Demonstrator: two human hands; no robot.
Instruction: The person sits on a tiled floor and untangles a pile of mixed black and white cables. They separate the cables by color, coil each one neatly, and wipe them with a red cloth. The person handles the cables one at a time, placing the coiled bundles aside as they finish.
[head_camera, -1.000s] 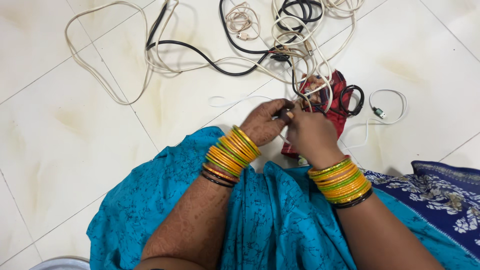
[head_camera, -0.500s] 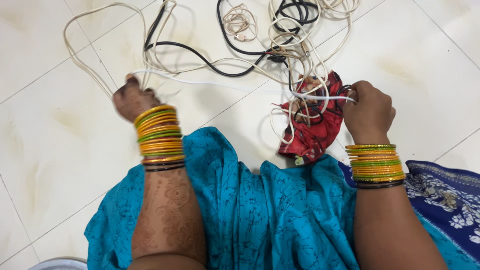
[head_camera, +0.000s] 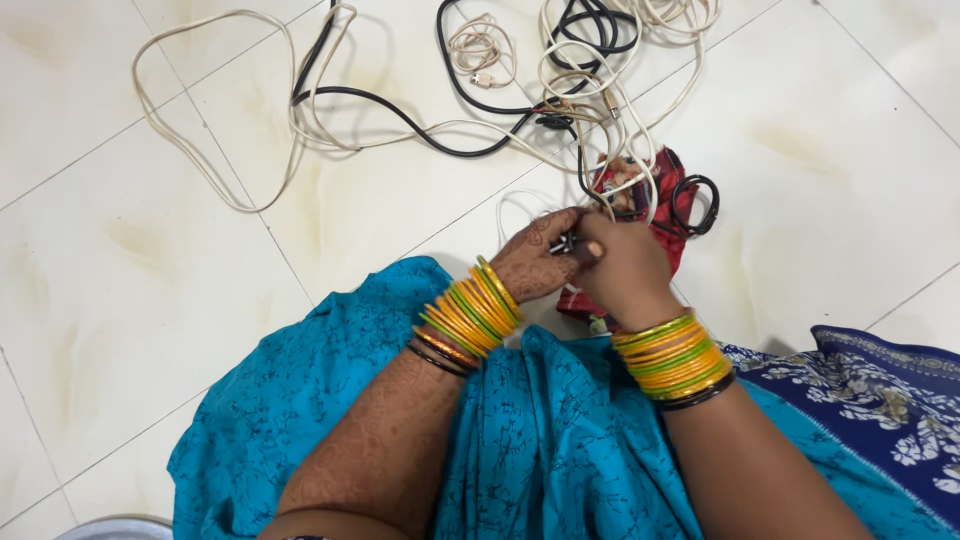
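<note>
Now the left hand (head_camera: 535, 262) and right hand (head_camera: 622, 265) meet, both pinching a thin white cable (head_camera: 512, 203) together; red cloth (head_camera: 672, 200) lies at one o'clock beyond them.

Cables: I see the tangled cables (head_camera: 520, 80) across the frame's top.
Cloth: the cloth (head_camera: 655, 200) lies right of centre, under some.
Hands: my left hand (head_camera: 535, 262) and right hand (head_camera: 620, 268) meet at centre.

Bright, even indoor light; soft shadows, faint tile sheen, sharp focus throughout.

A home floor: cream tiles (head_camera: 200, 260) strewn with tangled cables (head_camera: 420, 120).
</note>
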